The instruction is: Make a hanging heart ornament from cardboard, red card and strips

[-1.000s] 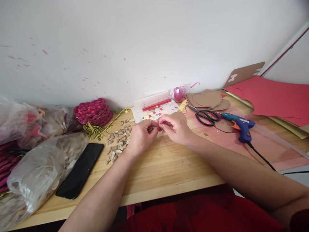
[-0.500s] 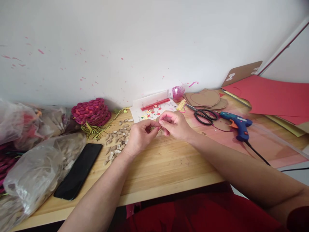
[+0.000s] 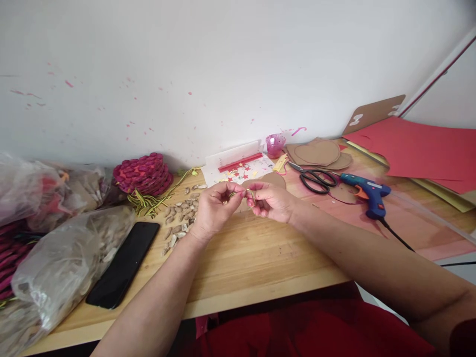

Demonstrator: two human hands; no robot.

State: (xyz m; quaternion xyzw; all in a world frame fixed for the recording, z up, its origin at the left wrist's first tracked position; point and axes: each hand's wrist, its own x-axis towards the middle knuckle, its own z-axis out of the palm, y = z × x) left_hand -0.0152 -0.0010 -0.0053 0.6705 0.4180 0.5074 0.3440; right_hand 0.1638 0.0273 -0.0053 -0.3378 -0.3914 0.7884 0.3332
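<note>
My left hand [image 3: 215,209] and my right hand [image 3: 274,201] meet fingertip to fingertip above the middle of the table. Both are closed in a pinch on a thin yellowish cord [image 3: 252,195], of which only short bits show between the fingers. Just behind my right hand lies a brown cardboard piece [image 3: 275,179] with a rounded edge, partly covered by the hand. Peanut shells [image 3: 180,215] are scattered beside my left hand. White paper [image 3: 211,174] beyond my hands carries small red and gold stars [image 3: 238,174] and a red strip [image 3: 241,162].
A black phone [image 3: 123,265], a plastic bag of shells [image 3: 61,267] and stacked magenta pieces [image 3: 143,173] with yellow-green cords [image 3: 147,203] occupy the left. To the right are scissors [image 3: 316,179], a blue glue gun [image 3: 368,193], cardboard hearts [image 3: 316,151] and red paper [image 3: 427,153]. A pink cup [image 3: 275,145] stands behind.
My right hand has turned and its fingers have curled in, so more of the cord shows. Both hands stay together in nearly the same place. The view has shifted slightly.
</note>
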